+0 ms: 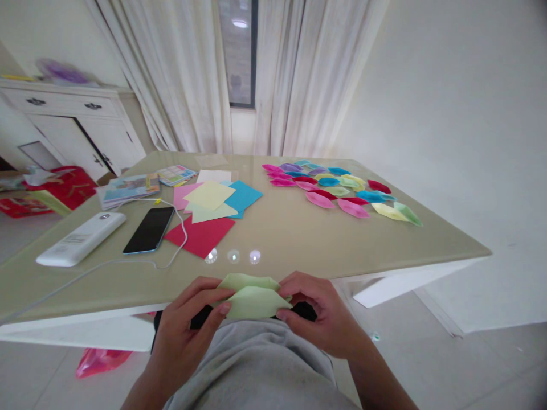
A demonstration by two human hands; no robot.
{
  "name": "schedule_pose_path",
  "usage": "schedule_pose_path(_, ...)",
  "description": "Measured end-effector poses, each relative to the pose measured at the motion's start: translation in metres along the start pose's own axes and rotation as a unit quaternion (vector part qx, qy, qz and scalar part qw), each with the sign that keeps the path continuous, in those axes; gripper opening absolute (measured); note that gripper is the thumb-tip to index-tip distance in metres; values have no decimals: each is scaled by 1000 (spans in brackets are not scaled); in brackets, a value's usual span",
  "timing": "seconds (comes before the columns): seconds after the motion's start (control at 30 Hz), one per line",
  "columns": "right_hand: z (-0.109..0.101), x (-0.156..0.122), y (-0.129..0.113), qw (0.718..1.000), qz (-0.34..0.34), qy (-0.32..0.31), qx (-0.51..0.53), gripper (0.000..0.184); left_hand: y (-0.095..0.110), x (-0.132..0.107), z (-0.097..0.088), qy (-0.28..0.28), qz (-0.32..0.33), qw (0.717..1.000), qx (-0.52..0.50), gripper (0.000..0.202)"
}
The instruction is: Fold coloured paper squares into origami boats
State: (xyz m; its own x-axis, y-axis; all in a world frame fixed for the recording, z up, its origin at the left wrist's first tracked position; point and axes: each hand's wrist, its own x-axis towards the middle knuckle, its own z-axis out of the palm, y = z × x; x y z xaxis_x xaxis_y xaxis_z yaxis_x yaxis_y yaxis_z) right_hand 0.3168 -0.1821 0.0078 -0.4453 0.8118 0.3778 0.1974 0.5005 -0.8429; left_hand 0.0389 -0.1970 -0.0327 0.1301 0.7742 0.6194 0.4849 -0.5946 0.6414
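Observation:
A light green folded paper boat [252,302], with two raised sides and a hollow between them, is held in front of my body at the table's near edge. My left hand [199,313] pinches its left end between thumb and fingers. At the right end, the thumb and fingertips of my right hand [318,310] close on the paper. Part of each end is hidden by my fingers. Beyond, on the table's right half, lie several folded paper boats [329,182] in pink, blue, red, yellow and green.
Square sheets of coloured paper [211,196] lie spread left of centre, a red sheet [200,236] nearest me. Further left are a phone [149,230], a white power bank [81,239] with a cable, and booklets [130,188]. The table [273,239] meets a wall on the right.

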Motion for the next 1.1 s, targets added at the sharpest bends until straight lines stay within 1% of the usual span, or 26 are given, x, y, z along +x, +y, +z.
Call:
schedule_pose_path(0.1, 1, 0, 0, 1000, 6, -7, -14, 11, 3, -1, 3, -13, 36, 999, 19, 31)
schedule_pose_path(0.17, 2, 0, 0, 1000, 3, -10, -20, 12, 9, -1, 5, -23, 74, 996, 47, 33)
schedule_pose_path(0.23, 4, 0, -1, 999, -2, -12, -32, 13, 14, -2, 6, -17, 121, 986, 111, 36)
schedule_pose_path(0.3, 5, 0, -3, 999, -8, -15, -49, 13, 19, -3, 6, -6, 170, 970, 171, 41)
schedule_pose_path(0.4, 6, -1, -6, 998, -10, -21, -54, 12, 22, -4, 7, -26, 210, 959, 189, 46)
schedule_pose_path(0.5, 6, -2, -7, 999, -7, -27, -45, 15, 19, -4, 11, -65, 211, 963, 155, 44)
schedule_pose_path(0.57, 7, -3, -6, 999, -6, -30, -44, 18, 16, -5, 15, -73, 198, 970, 124, 43)
schedule_pose_path(0.67, 7, -3, -5, 999, -9, -29, -45, 19, 12, -7, 23, -68, 166, 980, 81, 44)
schedule_pose_path(0.83, 8, -3, -6, 998, -11, -31, -44, 22, 6, -12, 31, -56, 143, 986, 61, 41)
schedule_pose_path(0.97, 8, -3, -7, 998, -13, -25, -52, 25, 5, -15, 33, -66, 133, 988, 49, 38)
schedule_pose_path(1.1, 8, -4, -6, 997, -24, -11, -70, 27, 5, -16, 31, -66, 142, 986, 54, 40)
